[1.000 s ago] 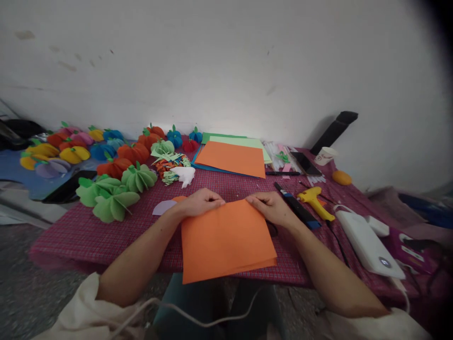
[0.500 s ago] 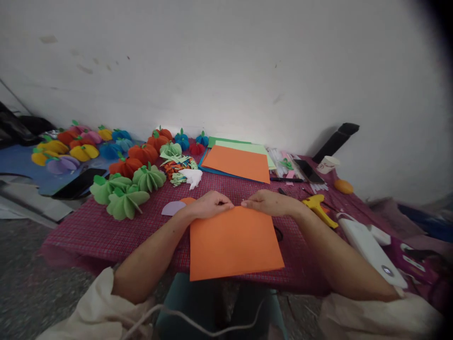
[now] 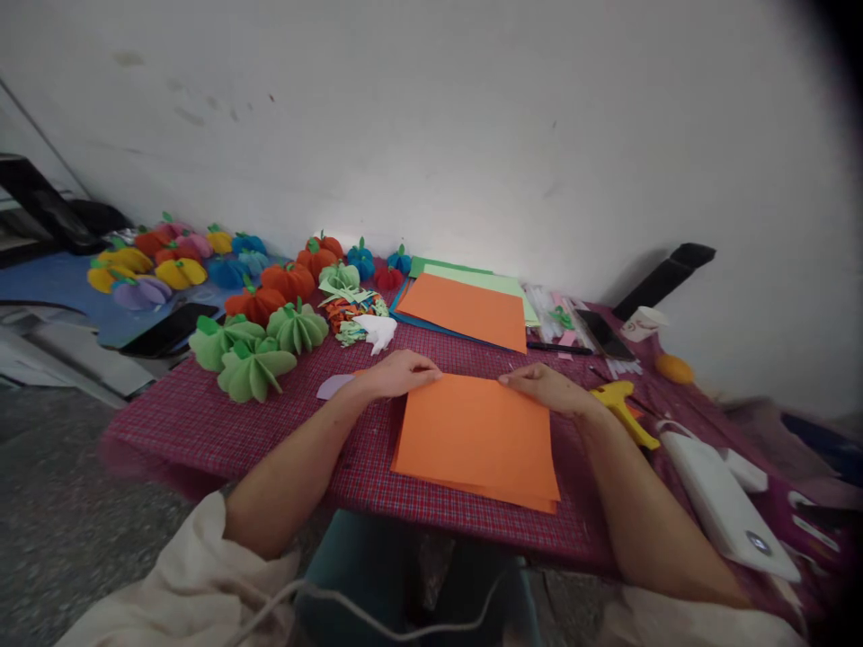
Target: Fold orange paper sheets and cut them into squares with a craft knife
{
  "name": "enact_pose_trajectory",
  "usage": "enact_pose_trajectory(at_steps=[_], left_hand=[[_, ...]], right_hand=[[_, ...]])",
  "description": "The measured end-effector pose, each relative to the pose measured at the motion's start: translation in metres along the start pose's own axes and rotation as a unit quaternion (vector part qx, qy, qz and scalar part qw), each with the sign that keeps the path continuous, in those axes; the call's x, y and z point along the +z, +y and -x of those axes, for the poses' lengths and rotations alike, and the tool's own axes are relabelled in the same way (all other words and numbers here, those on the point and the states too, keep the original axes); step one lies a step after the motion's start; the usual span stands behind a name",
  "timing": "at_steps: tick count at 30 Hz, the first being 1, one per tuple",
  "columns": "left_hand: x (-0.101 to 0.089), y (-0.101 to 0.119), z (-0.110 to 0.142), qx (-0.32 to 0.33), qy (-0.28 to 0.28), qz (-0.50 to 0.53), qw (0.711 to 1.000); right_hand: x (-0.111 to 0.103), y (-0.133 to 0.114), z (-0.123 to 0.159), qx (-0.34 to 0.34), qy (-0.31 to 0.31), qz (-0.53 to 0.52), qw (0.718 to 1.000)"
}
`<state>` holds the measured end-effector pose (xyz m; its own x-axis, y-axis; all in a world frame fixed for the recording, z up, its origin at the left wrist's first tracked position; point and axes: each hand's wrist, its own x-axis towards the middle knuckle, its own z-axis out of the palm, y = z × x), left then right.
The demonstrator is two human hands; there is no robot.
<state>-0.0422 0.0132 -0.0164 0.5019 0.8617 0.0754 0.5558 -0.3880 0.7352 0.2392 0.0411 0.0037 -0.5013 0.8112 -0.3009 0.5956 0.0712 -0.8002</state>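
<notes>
Fingers of left hand and right hand pinch orange paper, seemingly not yet shaped (finished-looking pumpkins sit left).

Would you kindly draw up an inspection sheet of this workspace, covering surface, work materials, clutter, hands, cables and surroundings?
Surface: plaid tablecloth over the table.
Work materials: orange sheets, layered, lower edges not quite aligned; a stack of coloured paper lies beyond.
Clutter: paper scraps beyond the left hand; paper pumpkins grouped at left; yellow glue gun beside the right forearm.
Hands: left and right hand both hold the sheets' far edge, spaced apart.
Cables: pale cable crosses before the lap; its ends are unclear.
Surroundings: marked pale wall behind.
</notes>
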Motion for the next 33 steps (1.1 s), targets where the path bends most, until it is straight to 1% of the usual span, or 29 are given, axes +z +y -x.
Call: enact_pose_trajectory(at_steps=[3, 6, 11, 14, 18, 22, 27, 30, 33], left_hand=[[-0.001, -0.007, -0.001, -0.005, 0.002, 0.007, 1.000], [0.000, -0.010, -0.003, -0.004, 0.008, 0.027, 1.000], [0.001, -0.007, -0.003, -0.030, 0.020, 0.060, 0.998], [0.002, -0.004, -0.003, -0.041, 0.021, 0.079, 0.996], [0.003, -0.002, -0.002, -0.025, 0.030, 0.082, 0.996], [0.004, 0.000, -0.002, -0.036, 0.032, 0.097, 0.994], [0.004, 0.002, -0.001, -0.043, 0.045, 0.125, 0.990], [0.005, 0.001, -0.001, -0.042, 0.038, 0.137, 0.989], [0.005, -0.002, -0.001, -0.047, 0.035, 0.146, 0.988]], right_hand=[[-0.003, 0.006, -0.001, -0.018, -0.019, -0.003, 1.000], [-0.004, 0.005, 0.000, -0.021, -0.024, -0.005, 0.999], [-0.007, 0.000, 0.006, -0.019, -0.061, 0.001, 0.998], [-0.009, -0.001, 0.008, -0.006, -0.083, -0.003, 0.997], [-0.009, -0.001, 0.008, -0.005, -0.073, 0.004, 0.997], [-0.007, -0.002, 0.007, -0.016, -0.065, 0.039, 0.997], [-0.003, -0.002, 0.006, -0.016, -0.104, 0.001, 0.994], [0.000, -0.002, 0.004, -0.016, -0.133, -0.019, 0.991], [0.003, -0.002, 0.002, -0.024, -0.149, -0.033, 0.988]])
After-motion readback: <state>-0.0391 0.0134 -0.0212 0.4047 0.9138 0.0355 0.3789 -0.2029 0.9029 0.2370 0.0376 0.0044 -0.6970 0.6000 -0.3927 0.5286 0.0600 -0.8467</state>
